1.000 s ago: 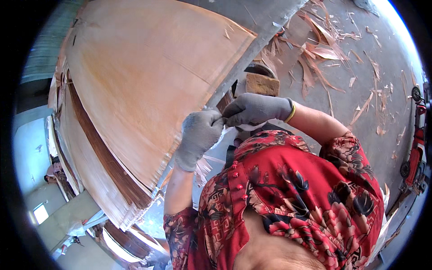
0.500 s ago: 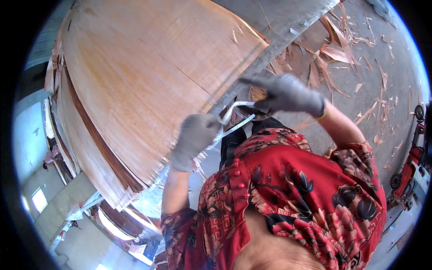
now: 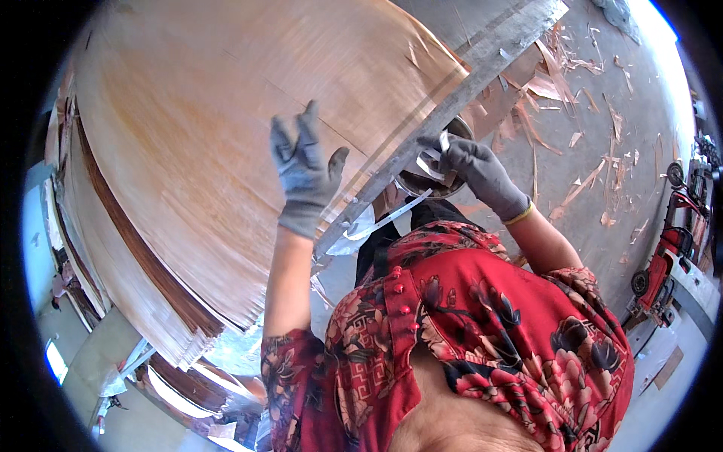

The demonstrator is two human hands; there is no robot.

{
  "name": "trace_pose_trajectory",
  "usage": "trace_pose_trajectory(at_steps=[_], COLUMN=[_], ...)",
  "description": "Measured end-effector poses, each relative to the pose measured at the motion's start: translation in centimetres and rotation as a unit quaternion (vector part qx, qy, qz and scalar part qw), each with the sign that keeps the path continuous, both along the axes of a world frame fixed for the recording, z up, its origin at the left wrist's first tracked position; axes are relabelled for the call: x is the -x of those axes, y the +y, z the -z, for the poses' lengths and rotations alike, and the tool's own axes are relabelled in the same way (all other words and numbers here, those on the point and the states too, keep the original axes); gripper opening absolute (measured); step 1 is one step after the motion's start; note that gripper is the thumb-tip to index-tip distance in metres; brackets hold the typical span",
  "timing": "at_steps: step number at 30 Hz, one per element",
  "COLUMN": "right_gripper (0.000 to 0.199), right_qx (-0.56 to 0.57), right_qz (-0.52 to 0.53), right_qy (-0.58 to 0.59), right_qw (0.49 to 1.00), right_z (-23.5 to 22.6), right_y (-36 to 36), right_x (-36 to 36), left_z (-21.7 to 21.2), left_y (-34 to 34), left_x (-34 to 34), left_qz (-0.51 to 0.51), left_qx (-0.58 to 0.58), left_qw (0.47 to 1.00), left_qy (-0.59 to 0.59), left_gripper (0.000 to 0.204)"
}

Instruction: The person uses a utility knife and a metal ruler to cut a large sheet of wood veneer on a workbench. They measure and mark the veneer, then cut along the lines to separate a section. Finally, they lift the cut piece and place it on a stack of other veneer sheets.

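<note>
My left hand (image 3: 305, 177), in a grey work glove, hovers with fingers spread over a large, light-brown wood veneer sheet (image 3: 203, 128) and holds nothing. My right hand (image 3: 480, 169), gloved too, is closed on a narrow white tape (image 3: 443, 142) beyond the sheet's straight edge. The tape curls beneath its fingers, and a dotted length (image 3: 399, 216) trails down toward my body. Just under the right hand is a round, dark bowl (image 3: 462, 129); the hand hides part of what it contains.
A grey beam-like edge (image 3: 520, 34) runs diagonally along the veneer. Torn veneer strips (image 3: 550, 87) litter the concrete floor at the right. A red wheeled machine (image 3: 666, 264) stands at the far right. More veneer layers (image 3: 143, 241) hang down at the left, with clear plastic beneath.
My left hand has let go of the tape, opened, and moved up over the veneer. The right hand has drawn slightly closer to the bowl, still gripping tape.
</note>
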State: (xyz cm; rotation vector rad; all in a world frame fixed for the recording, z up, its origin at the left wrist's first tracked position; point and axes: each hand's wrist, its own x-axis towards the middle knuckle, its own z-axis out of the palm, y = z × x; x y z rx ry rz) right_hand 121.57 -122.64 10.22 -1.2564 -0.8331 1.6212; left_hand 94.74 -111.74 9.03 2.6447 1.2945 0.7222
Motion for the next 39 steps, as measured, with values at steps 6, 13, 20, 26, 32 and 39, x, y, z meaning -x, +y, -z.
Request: trace_pose_trajectory(at_steps=[6,13,20,26,32,39], right_gripper=[0.023,0.021,0.024,0.025,0.025,0.036], right_qx=[0.115,0.141,0.12,-0.022,-0.114,-0.066], right_qz=[0.201,0.228,0.097,-0.05,-0.234,-0.337], right_qy=[0.204,0.177,-0.099,-0.379,-0.39,-0.59], right_qw=[0.951,0.947,0.983,0.924,0.883,0.731], right_z=[1.6,2.5,2.1,-2.5,-2.1,-0.2], right_y=[1.2,2.4,4.5,5.2,15.1,20.4], right_x=[3.6,4.4,4.5,3.5,6.9,12.1], left_z=[4.0,4.2,3.8,4.3,3.7,2.7], left_y=[1.5,1.4,1.2,1.4,1.1,0.4], left_x=[0.5,0.9,0.6,0.7,0.6,1.2], left_qz=[0.089,0.071,0.059,0.101,0.103,0.078], left_qx=[0.03,0.034,0.031,-0.008,-0.012,-0.024], left_qw=[0.995,0.997,0.998,0.995,0.994,0.996], left_qy=[0.039,-0.01,-0.01,-0.011,-0.043,-0.033], left_gripper=[0.084,0.084,0.07,0.037,0.028,0.041])
